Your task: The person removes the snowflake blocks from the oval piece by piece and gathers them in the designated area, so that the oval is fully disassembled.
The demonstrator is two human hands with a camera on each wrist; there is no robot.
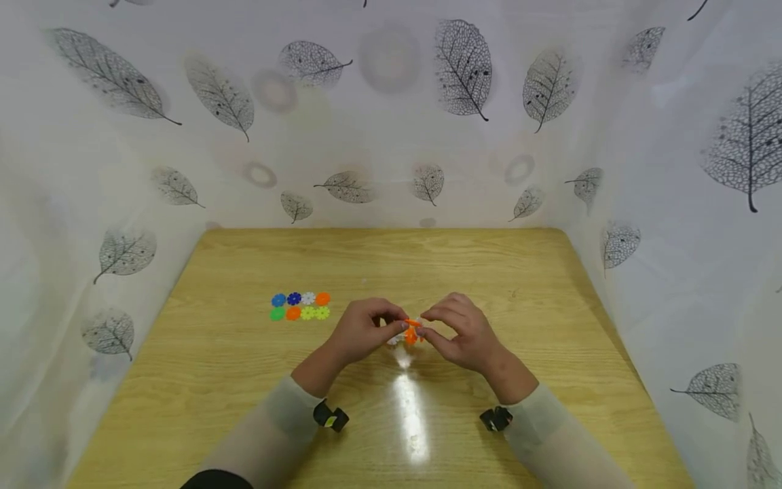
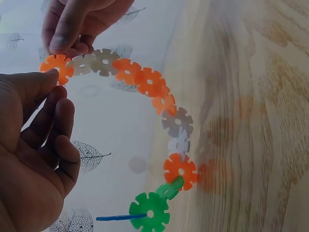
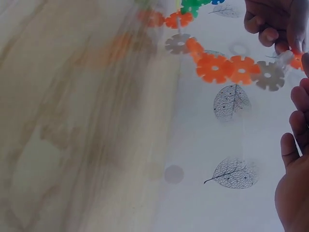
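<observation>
A curved chain of slotted, flower-shaped plastic discs hangs between the hands, with orange [image 2: 149, 82], grey [image 2: 177, 122], white [image 2: 179, 143], green [image 2: 150, 213] and blue [image 2: 118, 217] pieces joined edge to edge. At its upper end is an orange disc [image 2: 54, 65]. My left hand [image 1: 364, 331] pinches this disc between thumb and fingers. From the other side, my right hand [image 1: 462, 333] pinches at the same end, its thumb against the disc's edge. The fingers partly hide that end in all views. The chain's lower end is cut off in the left wrist view.
On the wooden table [image 1: 244, 380], left of the hands, loose discs lie in two rows: blue [image 1: 278, 299], dark blue [image 1: 294, 298], white [image 1: 308, 298], orange [image 1: 322, 299], green [image 1: 277, 314] and yellow-green [image 1: 322, 312] among them. Leaf-printed white cloth [image 1: 391, 136] surrounds the table's back and sides.
</observation>
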